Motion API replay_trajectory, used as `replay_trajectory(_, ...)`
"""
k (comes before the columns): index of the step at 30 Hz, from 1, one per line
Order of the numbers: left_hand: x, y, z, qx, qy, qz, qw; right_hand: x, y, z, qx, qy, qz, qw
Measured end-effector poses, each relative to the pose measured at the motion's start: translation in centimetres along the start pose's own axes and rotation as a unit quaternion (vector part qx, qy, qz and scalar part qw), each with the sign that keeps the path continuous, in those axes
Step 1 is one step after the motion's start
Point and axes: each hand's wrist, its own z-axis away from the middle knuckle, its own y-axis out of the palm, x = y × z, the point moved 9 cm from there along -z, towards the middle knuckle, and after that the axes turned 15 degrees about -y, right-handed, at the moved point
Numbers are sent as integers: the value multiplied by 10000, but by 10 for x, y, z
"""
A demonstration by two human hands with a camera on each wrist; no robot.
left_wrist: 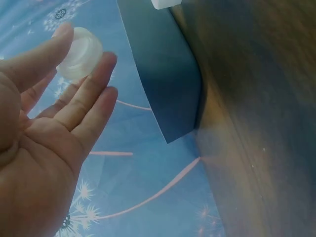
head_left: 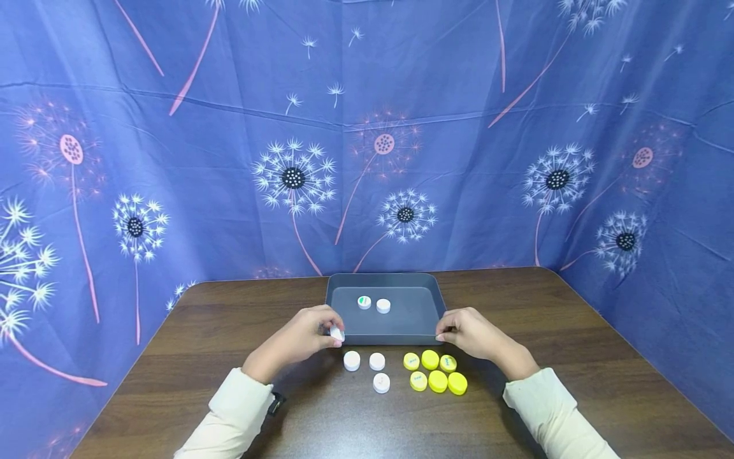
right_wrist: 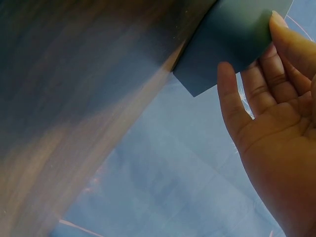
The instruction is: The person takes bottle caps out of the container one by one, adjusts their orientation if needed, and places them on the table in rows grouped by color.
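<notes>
My left hand [head_left: 302, 333] pinches a white bottle cap [head_left: 337, 333] between thumb and fingers, beside the front left corner of a dark grey tray [head_left: 410, 319]. In the left wrist view, the hollow inner side of this cap [left_wrist: 83, 53] faces the camera. At the tray's front right corner, my right hand [head_left: 474, 333] grips the edge, thumb on the outer wall and fingers by the rim. Two white caps lie inside the tray, one with a green mark [head_left: 364, 302] and one plain [head_left: 383, 306].
Three white caps, among them a nearer one [head_left: 381, 383], lie on the wooden table [head_left: 573, 331] before the tray. To their right sit several yellow caps [head_left: 438, 381] in two rows. A blue dandelion-print cloth [head_left: 470, 178] hangs behind the table.
</notes>
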Motion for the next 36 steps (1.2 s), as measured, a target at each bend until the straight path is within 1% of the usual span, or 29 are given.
replay_trajectory(3, 6, -1, 2, 85, -232, 305, 9992, 0, 0, 0, -27, -13, 6, 10000)
replay_trajectory(5, 11, 0, 4, 198, -409, 508, 9977, 0, 0, 0, -40, -6, -4, 10000)
replay_trajectory(7, 14, 2, 5, 299, -523, 668, 9959, 0, 0, 0, -33, 5, -31, 10000)
replay_trajectory(10, 15, 5, 6, 369, -509, 788, 9949, 0, -1, 0, -22, 30, -45, 10000)
replay_trajectory(11, 15, 5, 7, 344, -466, 754, 9955, 0, -1, 0, -21, 33, -45, 10000)
replay_trajectory(13, 14, 6, 8, 276, -365, 600, 9971, 0, -1, 0, -20, 37, -42, 10000)
replay_trajectory(16, 12, 9, 10, 201, -225, 235, 9993, 0, -1, 0, -3, 47, -44, 10000)
replay_trajectory(19, 9, 13, 11, 205, -87, -65, 9997, 0, 0, 0, 9, 50, -45, 10000)
replay_trajectory(22, 7, 18, 11, 211, -26, -358, 9991, 0, -1, 0, -3, 57, -28, 10000)
replay_trajectory(25, 7, 23, 10, 241, -9, -792, 9966, 0, -2, 0, -14, 63, -21, 10000)
replay_trajectory(28, 8, 28, 11, 280, 7, -1217, 9922, 0, -2, 0, -4, 57, -44, 10000)
replay_trajectory(32, 11, 31, 13, 255, -10, -1530, 9879, 0, -2, 0, 13, 48, -82, 10000)
replay_trajectory(36, 15, 34, 14, 277, -70, -1651, 9859, 0, -1, 0, 19, 58, -83, 9999)
